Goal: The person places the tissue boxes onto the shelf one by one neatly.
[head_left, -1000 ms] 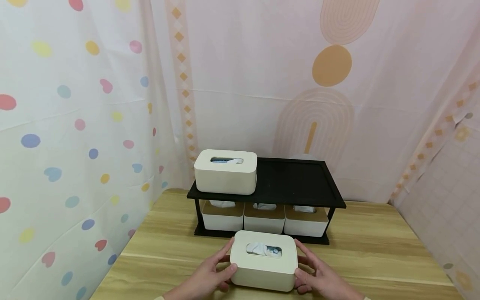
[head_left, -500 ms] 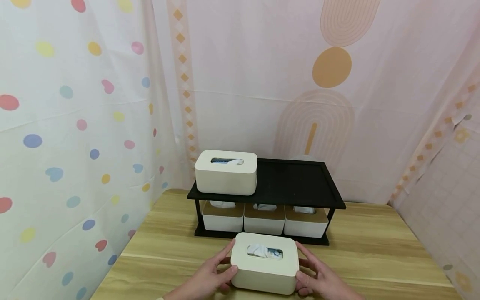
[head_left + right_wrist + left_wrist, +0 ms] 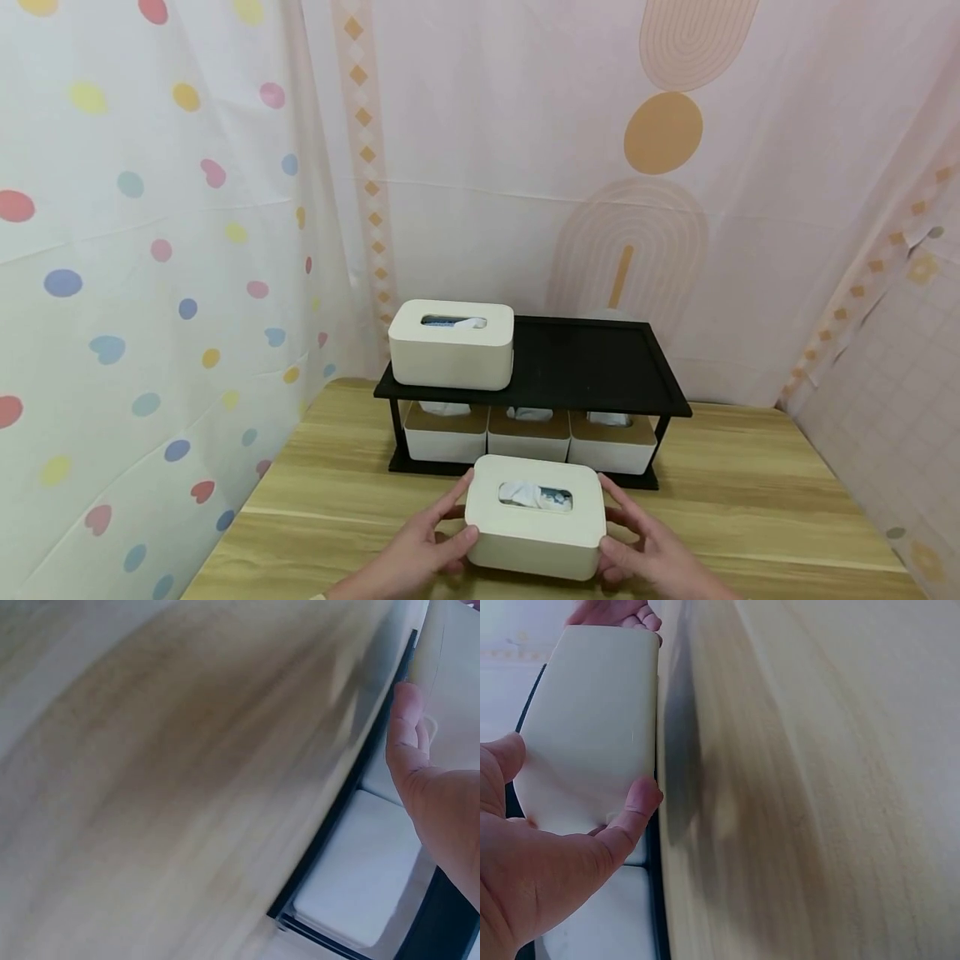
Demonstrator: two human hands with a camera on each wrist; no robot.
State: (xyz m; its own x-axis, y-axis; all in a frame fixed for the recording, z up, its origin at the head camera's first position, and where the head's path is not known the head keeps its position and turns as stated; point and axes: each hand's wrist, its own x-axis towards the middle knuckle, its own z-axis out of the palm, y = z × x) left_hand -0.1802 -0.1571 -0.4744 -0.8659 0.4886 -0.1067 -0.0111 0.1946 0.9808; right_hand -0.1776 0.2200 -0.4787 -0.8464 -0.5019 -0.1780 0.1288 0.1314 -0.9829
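Note:
A cream tissue box (image 3: 537,554) with a rounded top and an oval slot showing white tissue is held between both hands, in front of the rack. My left hand (image 3: 423,540) grips its left end, thumb at the front corner and fingers toward the back. On the opposite end, my right hand (image 3: 654,552) grips in the same manner. The left wrist view shows the box (image 3: 592,727) with the table's wood and a dark shadow beside it. In the right wrist view, the right hand (image 3: 442,810) reaches along the box's end.
Behind the held box stands a black two-tier rack (image 3: 592,358). A matching cream tissue box (image 3: 452,362) sits on its upper left. Three white boxes with brown lids, one being the middle box (image 3: 528,448), fill the lower tier. Patterned curtains (image 3: 480,150) surround the wooden table (image 3: 765,500).
Both hands still hold the tissue box. Over the last half second it has shifted slightly away and to the right, toward the rack, with the hands following.

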